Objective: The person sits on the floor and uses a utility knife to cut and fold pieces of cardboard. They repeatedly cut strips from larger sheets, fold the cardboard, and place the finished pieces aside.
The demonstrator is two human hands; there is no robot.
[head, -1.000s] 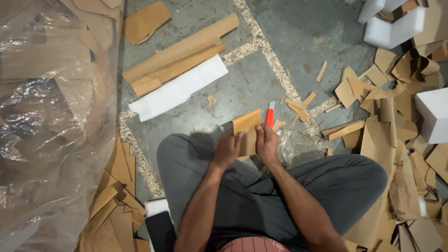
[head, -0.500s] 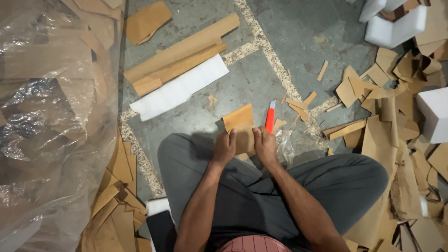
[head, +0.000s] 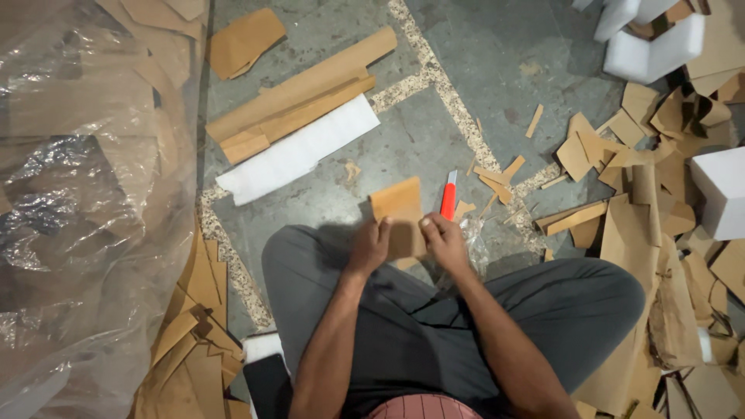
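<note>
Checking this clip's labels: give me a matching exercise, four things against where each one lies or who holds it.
Things:
1. cardboard piece
2. red cutter
3. white foam strip
4. clear plastic sheet

Places:
A. at the far left of the floor
B. flat on the floor beside the long cardboard roll
C. in the right hand
D. between both hands, the left hand on its left edge

Pairs: 1-D, 2-C, 3-B, 4-A
</note>
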